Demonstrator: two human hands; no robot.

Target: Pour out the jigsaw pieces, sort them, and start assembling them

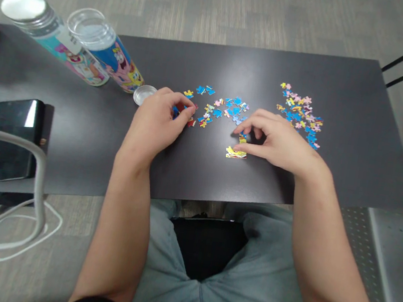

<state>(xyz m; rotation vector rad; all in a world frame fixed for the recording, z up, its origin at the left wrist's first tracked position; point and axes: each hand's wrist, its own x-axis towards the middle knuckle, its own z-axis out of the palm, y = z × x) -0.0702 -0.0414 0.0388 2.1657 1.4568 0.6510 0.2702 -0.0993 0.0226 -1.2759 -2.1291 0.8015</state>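
Note:
My left hand point(158, 122) rests low over the table, thumb and forefinger pinched at a small reddish puzzle piece. Blue and red puzzle pieces point(191, 123) lie under and beside its fingers, partly covered. My right hand point(277, 137) has its thumb and forefinger apart. Its thumb touches or hovers just over a few joined yellow puzzle pieces point(236, 153), with a yellow-and-blue piece point(243, 139) between the fingers. Loose blue, pink and yellow puzzle pieces point(226, 108) are scattered between both hands. Beyond the right hand lies a denser pile of puzzle pieces point(300, 110).
Two clear cartoon-printed canisters, one lidded point(62, 39) and one uncapped point(106, 48), stand at the left. A round silver lid point(143, 95) lies beside my left hand. A black device point(14, 138) and a white cable point(42, 167) are on the dark table's point(190, 174) left side.

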